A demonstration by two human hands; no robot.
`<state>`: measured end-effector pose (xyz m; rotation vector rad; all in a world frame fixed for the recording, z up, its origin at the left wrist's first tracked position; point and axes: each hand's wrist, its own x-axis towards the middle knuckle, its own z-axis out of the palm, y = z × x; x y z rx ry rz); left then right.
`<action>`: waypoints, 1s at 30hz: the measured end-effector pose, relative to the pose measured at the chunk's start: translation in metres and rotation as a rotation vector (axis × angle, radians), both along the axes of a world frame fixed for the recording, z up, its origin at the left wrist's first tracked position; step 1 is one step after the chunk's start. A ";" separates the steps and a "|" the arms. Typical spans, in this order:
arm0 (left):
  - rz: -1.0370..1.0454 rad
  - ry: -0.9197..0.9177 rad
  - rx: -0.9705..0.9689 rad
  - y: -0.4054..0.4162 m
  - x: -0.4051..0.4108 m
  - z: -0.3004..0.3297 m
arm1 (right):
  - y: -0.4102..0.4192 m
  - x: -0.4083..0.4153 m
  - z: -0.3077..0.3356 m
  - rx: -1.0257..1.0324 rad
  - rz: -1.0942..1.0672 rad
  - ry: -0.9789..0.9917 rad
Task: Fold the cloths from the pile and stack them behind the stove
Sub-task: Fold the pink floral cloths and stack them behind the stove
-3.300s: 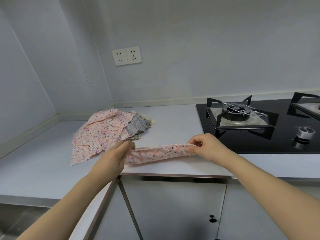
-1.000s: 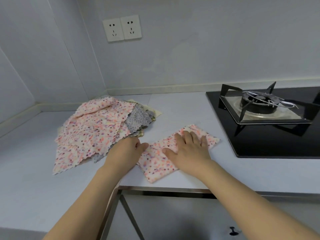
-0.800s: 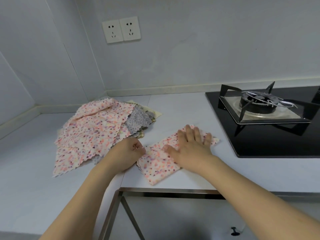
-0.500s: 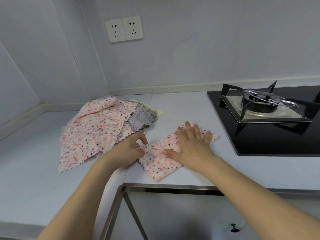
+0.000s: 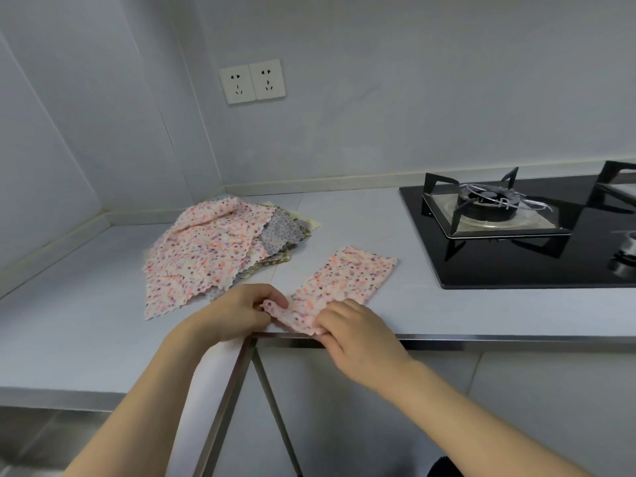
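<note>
A person's left hand (image 5: 241,313) and right hand (image 5: 347,330) pinch the near corners of a half-folded pink floral cloth (image 5: 344,284) lying at the grey countertop's (image 5: 481,311) front edge, where an uneven lift could skew the fold or drag it off.

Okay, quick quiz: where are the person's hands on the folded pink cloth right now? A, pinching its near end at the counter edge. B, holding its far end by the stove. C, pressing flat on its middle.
A: the left hand and right hand both pinch the near end of the folded cloth at the counter edge.
</note>
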<state>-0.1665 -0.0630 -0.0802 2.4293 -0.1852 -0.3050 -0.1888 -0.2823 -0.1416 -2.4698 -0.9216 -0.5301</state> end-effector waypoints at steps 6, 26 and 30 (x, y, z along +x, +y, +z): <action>0.086 -0.099 -0.284 0.002 -0.002 -0.005 | -0.009 -0.006 0.025 0.430 -0.124 0.339; 0.226 -0.440 0.349 -0.116 0.111 -0.038 | -0.070 0.103 0.032 -0.006 -0.610 0.435; 0.176 -0.444 0.447 -0.119 0.117 -0.039 | -0.072 0.110 0.032 -0.001 -0.601 0.476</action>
